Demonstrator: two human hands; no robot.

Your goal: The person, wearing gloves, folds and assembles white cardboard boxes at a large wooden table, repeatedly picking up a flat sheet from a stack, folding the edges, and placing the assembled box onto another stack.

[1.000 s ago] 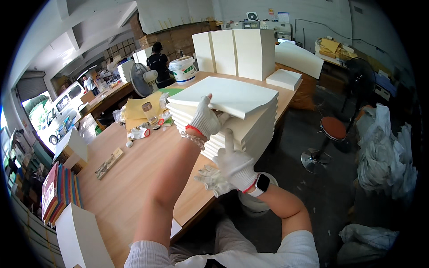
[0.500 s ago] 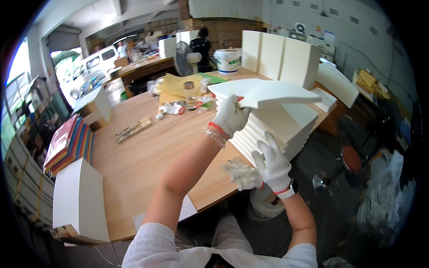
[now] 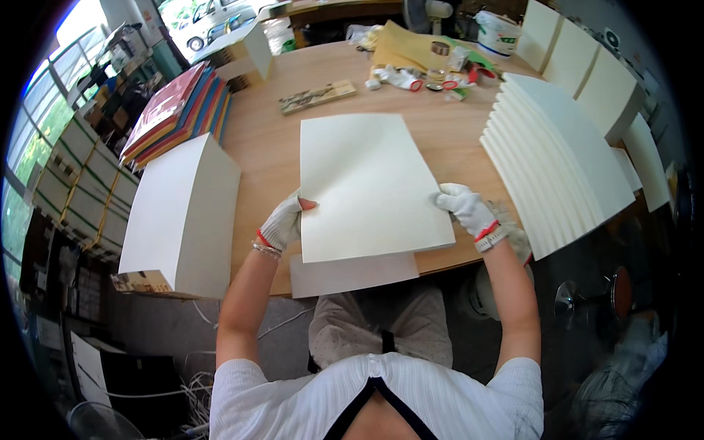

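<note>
Left hand (image 3: 284, 220) and right hand (image 3: 466, 208) pinch opposite edges of a white paper sheaf (image 3: 370, 191) between their fingers, probably keeping it level. The stepped paper stack (image 3: 557, 161) presumably separates easily.

Daylight glares white from the window (image 3: 79, 28), beyond and left of the left hand (image 3: 282, 222). Paper (image 3: 370, 191) between the hands is bright, softly shaded. Right of the right hand (image 3: 467, 209), the floor (image 3: 561, 348) is dim, the plastic (image 3: 623, 370) blurred; fisheye edges bend into black.
</note>
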